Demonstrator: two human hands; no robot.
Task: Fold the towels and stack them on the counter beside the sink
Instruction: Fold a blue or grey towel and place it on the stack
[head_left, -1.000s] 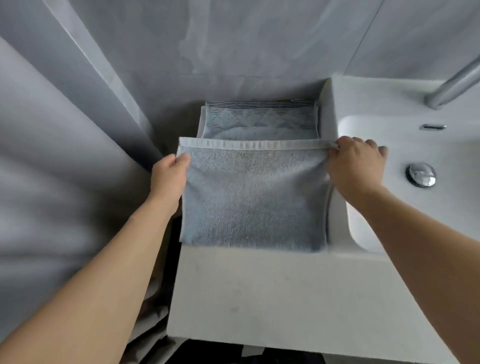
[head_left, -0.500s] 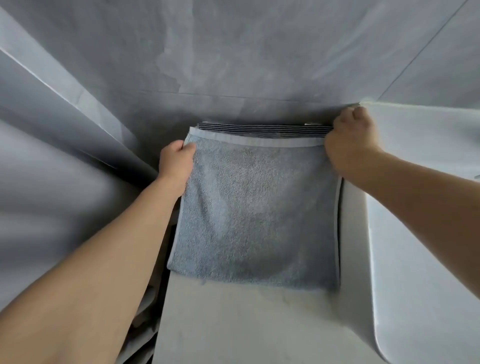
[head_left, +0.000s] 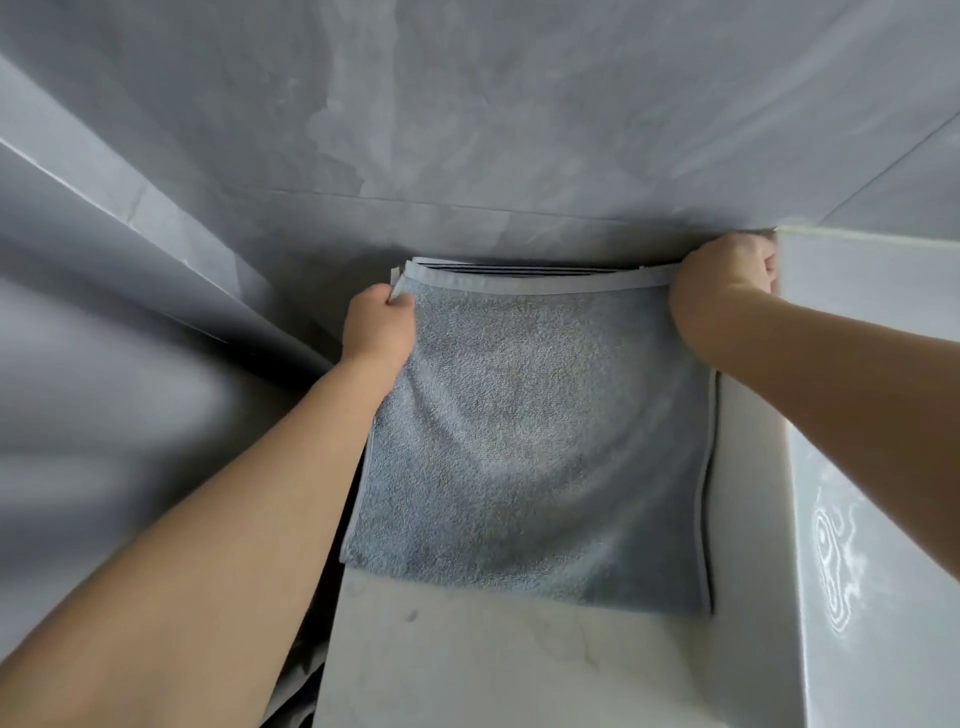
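Note:
A grey-blue folded towel (head_left: 530, 441) lies flat on the white counter (head_left: 493, 660), its pale hem at the far edge near the wall. Under that hem a thin strip of a striped towel (head_left: 519, 271) shows. My left hand (head_left: 378, 330) pinches the towel's far left corner. My right hand (head_left: 722, 291) grips the far right corner, close against the raised sink wall (head_left: 748, 467).
A grey tiled wall (head_left: 467, 130) stands right behind the towels, and another grey wall (head_left: 130, 312) closes the left side. The white sink surround (head_left: 872, 467) rises on the right. A dark gap (head_left: 306, 675) runs along the counter's left edge.
Both hands have carried the towel's far edge back over the striped towel to the wall, covering nearly all of it. The view has moved left, and the basin and tap have left it.

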